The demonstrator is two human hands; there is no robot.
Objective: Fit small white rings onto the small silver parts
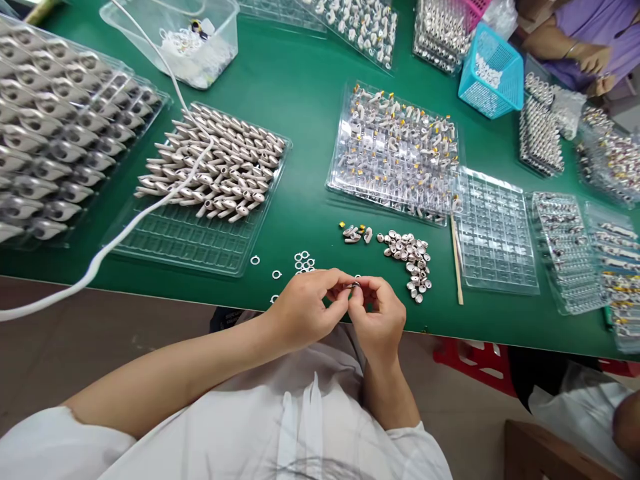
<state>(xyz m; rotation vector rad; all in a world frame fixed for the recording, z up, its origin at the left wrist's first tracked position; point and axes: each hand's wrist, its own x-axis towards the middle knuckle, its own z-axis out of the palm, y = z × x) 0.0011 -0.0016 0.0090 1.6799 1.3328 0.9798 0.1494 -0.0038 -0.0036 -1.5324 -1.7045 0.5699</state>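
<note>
At the table's front edge, my left hand [315, 303] and my right hand [379, 315] meet with fingertips pinched together. Between them is a small part with a dark, shiny rim [354, 285], mostly covered by the fingers; its exact kind cannot be made out. White rings with small tabs [304, 261] lie just beyond my left hand. To the right of my right hand is a loose heap of small beige cup-shaped caps [410, 257]. A few curved earphone-like pieces with yellow bits [354, 233] rest behind the hands.
A clear tray of beige stemmed shells [220, 163] stands left, crossed by a white cable [150, 203]. Behind is a tray of small parts with yellow tabs [395, 153]. A wooden stick [457, 260] lies beside a clear tray [497, 230]. A co-worker's hands [597, 70] are at upper right.
</note>
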